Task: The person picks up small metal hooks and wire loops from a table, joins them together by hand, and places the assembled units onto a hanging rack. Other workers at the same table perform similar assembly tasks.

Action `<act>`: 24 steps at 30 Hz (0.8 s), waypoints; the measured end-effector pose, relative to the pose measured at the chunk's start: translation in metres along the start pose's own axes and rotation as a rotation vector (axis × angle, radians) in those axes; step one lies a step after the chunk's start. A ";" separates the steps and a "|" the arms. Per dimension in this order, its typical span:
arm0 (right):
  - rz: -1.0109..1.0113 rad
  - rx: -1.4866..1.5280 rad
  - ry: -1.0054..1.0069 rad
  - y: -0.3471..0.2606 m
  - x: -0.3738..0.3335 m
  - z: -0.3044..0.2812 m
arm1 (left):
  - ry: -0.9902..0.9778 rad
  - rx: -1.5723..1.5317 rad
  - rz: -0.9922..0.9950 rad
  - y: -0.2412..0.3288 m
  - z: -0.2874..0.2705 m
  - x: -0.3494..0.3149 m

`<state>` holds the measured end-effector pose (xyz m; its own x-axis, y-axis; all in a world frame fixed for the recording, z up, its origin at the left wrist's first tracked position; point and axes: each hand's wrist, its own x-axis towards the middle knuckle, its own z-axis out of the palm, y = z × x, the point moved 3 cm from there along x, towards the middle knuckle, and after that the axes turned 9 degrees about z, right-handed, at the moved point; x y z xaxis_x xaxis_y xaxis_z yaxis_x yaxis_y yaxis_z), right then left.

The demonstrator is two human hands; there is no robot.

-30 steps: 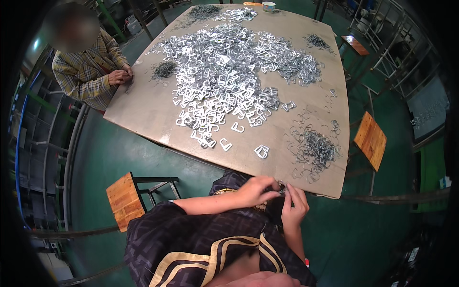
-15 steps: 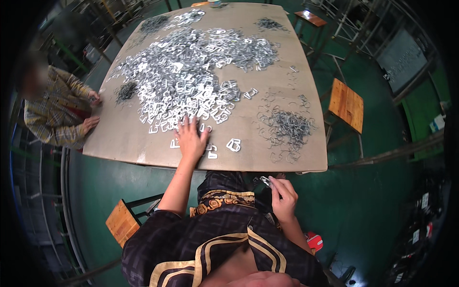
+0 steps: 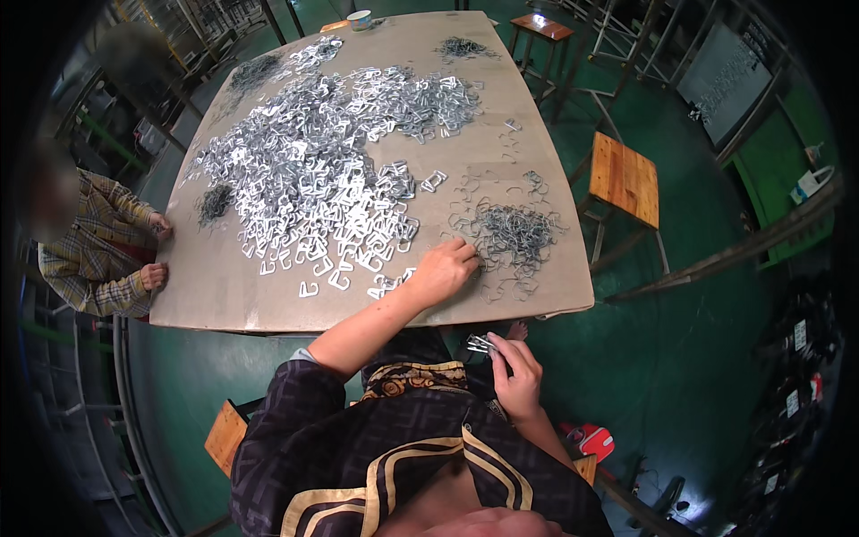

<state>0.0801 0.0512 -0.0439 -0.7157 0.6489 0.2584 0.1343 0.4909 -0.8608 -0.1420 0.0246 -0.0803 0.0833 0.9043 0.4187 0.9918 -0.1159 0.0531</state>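
My left hand [image 3: 445,271] reaches across to the left edge of a heap of thin bent wire pieces [image 3: 514,234], low over the table. Its fingers are closed together, and what they hold, if anything, is hidden. In front of the table edge, my right hand [image 3: 517,376] pinches several silver metal pieces [image 3: 481,344] between thumb and fingers. A large heap of shiny open-frame metal hooks [image 3: 313,170] spreads over the middle of the table. Some loose metal hooks [image 3: 338,279] lie near its front, and others are partly covered by my left forearm.
The brown-covered table [image 3: 259,304] has smaller wire heaps [image 3: 215,204] at its left and far corners. A co-worker in a plaid shirt [image 3: 107,237] rests both hands at the left edge. Wooden stools [image 3: 624,179] stand to the right; a bowl [image 3: 359,20] sits at the far edge.
My left hand has moved right, from lying spread over loose hooks to the wire heap, and its fingers have closed. My right hand stays near the table edge holding metal pieces. The view has shifted.
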 end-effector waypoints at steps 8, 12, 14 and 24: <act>0.043 0.009 -0.044 0.007 0.002 -0.002 | -0.116 -0.061 0.046 -0.004 0.010 0.025; 0.043 0.018 -0.043 0.010 0.002 -0.002 | -0.048 -0.202 -0.066 -0.015 0.006 0.016; 0.041 0.021 -0.047 0.012 0.002 -0.001 | -0.021 -0.232 -0.091 -0.015 0.005 0.015; -0.018 0.016 -0.043 0.010 0.009 0.005 | -0.033 -0.275 -0.030 -0.009 0.010 0.026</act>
<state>0.0719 0.0593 -0.0525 -0.7465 0.6143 0.2557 0.1099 0.4928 -0.8632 -0.1477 0.0538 -0.0790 0.0617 0.9214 0.3836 0.9307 -0.1919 0.3114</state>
